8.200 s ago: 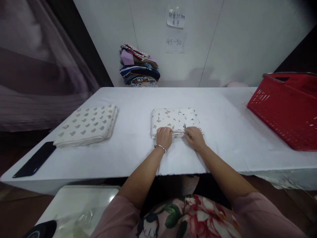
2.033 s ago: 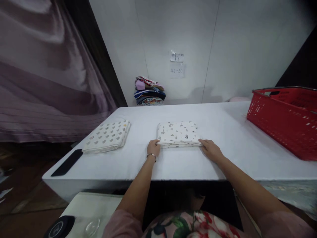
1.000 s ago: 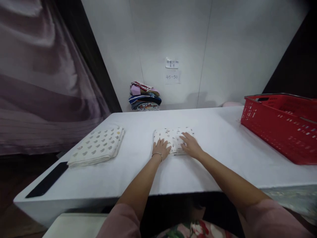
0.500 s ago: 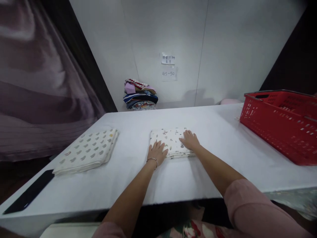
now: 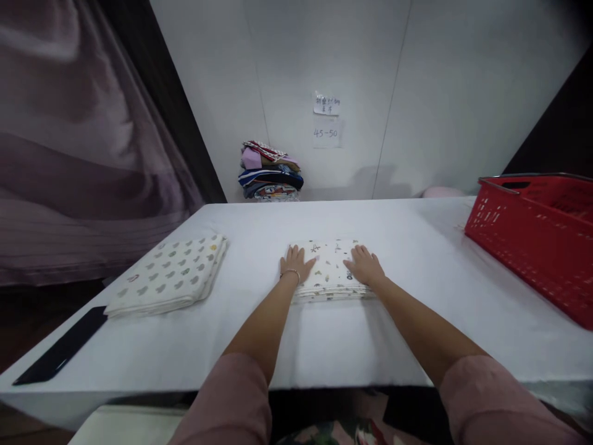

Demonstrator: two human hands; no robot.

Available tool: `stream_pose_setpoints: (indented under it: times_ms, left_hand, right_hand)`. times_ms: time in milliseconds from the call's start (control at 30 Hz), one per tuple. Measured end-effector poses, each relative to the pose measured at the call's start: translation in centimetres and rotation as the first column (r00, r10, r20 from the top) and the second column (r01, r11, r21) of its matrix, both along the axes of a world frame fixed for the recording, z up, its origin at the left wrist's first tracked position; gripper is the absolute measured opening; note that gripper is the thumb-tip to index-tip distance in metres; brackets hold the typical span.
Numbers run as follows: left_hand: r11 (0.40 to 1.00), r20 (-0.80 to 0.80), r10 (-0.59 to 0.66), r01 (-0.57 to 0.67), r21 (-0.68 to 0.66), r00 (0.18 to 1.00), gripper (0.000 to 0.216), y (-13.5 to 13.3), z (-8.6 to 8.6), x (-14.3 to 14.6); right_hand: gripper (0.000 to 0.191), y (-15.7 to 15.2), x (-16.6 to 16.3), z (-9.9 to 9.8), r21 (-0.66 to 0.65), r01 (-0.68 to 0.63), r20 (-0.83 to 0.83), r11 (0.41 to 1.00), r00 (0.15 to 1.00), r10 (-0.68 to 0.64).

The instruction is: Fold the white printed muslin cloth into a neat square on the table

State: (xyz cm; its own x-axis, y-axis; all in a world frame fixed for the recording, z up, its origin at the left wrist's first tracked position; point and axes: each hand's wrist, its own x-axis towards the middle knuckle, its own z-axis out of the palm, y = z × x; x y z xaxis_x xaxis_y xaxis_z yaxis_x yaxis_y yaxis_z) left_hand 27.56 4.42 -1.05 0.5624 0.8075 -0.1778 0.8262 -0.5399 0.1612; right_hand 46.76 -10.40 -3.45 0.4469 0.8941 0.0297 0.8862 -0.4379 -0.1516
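A folded white cloth with small printed figures (image 5: 330, 267) lies in the middle of the white-covered table (image 5: 333, 346), its layered edge facing me. Flat on its left side rests my left hand (image 5: 297, 264), open, with a bracelet at the wrist. On the cloth's right side my right hand (image 5: 364, 264) is pressed down, open too, fingers spread. Neither hand grips anything. Another folded white cloth with grey printed shapes (image 5: 171, 272) lies to the left, apart from both hands.
A red plastic basket (image 5: 532, 235) stands on the right. At the back, against the wall, is a stack of folded fabrics (image 5: 270, 173). A dark flat strip (image 5: 65, 346) lies along the left edge. Paper notes (image 5: 327, 131) hang on the wall, and a purple curtain (image 5: 83, 154) hangs at left.
My left hand has slid forward and further onto the cloth's left side. My right hand stays on its right side. The whole view has shifted slightly.
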Motion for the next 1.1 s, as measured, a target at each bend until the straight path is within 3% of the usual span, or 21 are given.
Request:
stream_pose_setpoints:
  times_ms: [133,333,600,733,833,1100]
  left_hand:
    - [1.0,0.019,0.0,0.0,0.012,1.0,0.078,-0.2,-1.3,-0.5]
    - [1.0,0.032,0.017,-0.017,0.017,0.999,0.077,-0.4,-0.8,-0.2]
    - [1.0,0.044,0.005,-0.005,-0.001,0.999,0.076,-0.6,-0.8,-0.5]
    - [1.0,0.004,0.007,-0.007,-0.025,1.0,0.08,-0.2,0.1,0.3]
    - [0.997,0.047,-0.042,0.039,0.061,0.998,0.081,0.3,0.8,1.2]
    - [0.994,0.021,-0.079,0.077,0.073,0.997,0.081,1.1,-1.7,1.1]
  right_hand:
    - [0.062,0.5,-0.5,0.9,-0.023,-0.018,0.081,1.0,0.997,0.02]
    - [0.074,4.8,-2.5,2.9,0.066,-0.2,0.102,0.978,0.976,0.192]
    - [0.072,5.9,-1.7,-0.2,-0.028,-0.126,-0.01,0.992,0.992,0.125]
    - [0.069,5.6,-1.6,-0.2,-0.02,-0.137,-0.005,0.99,0.991,0.137]
    - [0.068,5.6,-1.8,-0.1,-0.004,-0.131,-0.003,0.991,0.991,0.131]
    - [0.066,5.5,-1.1,0.6,-0.029,-0.18,-0.014,0.983,0.984,0.18]
